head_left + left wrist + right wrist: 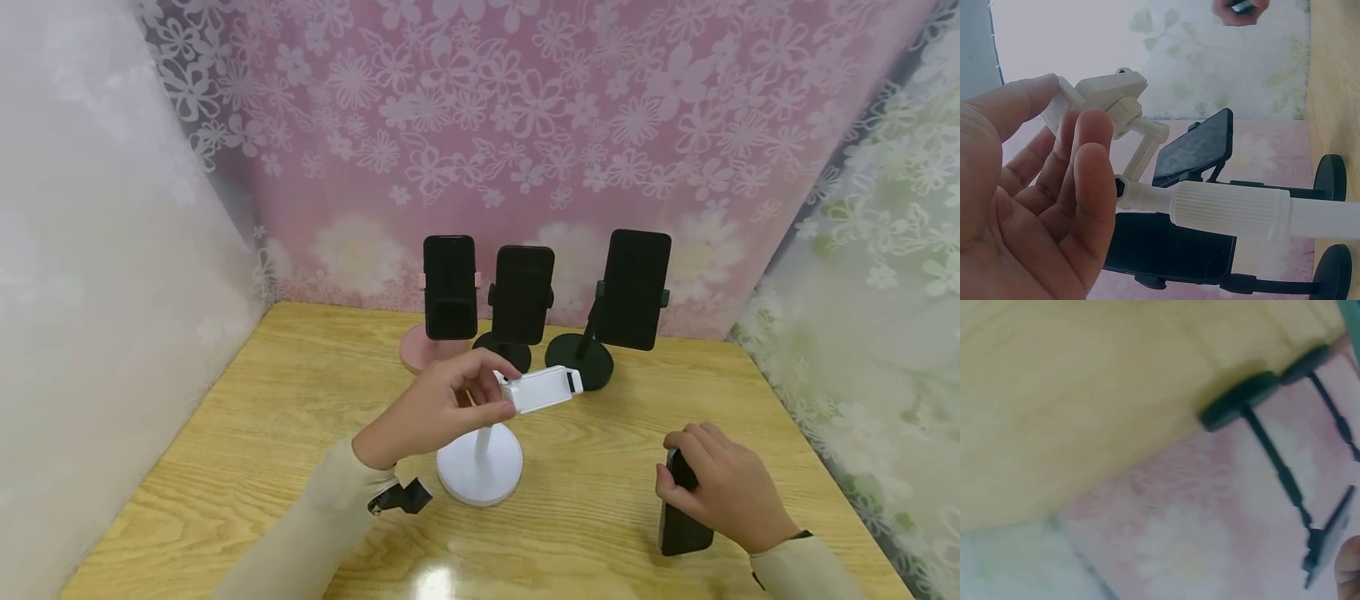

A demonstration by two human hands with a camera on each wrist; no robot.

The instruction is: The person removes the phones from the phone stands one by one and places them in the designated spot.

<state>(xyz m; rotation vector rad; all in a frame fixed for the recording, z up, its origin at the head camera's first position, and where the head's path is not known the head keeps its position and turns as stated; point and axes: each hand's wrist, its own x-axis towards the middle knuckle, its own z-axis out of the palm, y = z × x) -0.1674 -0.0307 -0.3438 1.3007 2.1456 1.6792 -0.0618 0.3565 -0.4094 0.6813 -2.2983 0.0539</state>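
A white phone stand (480,471) stands on the wooden table, its clamp head (543,389) tilted to the right and holding no phone. My left hand (438,408) pinches the near end of that clamp between thumb and fingers. Seen from the left wrist, the thumb and fingertips meet on the white clamp (1113,90), above the ribbed stem (1229,209). Off to the right, my right hand (723,483) grips a dark smartphone (685,527) by its upper part, fingers over the top edge. Only a blurred fingertip (1350,569) of it shows in the right wrist view.
Behind the white stand are three more stands, each bearing a phone: a pink one (420,350), a black one (517,354) and a dark green one (581,367). A pink floral curtain (480,150) hangs beyond the table's back edge, with pale floral cloth (892,350) at the right.
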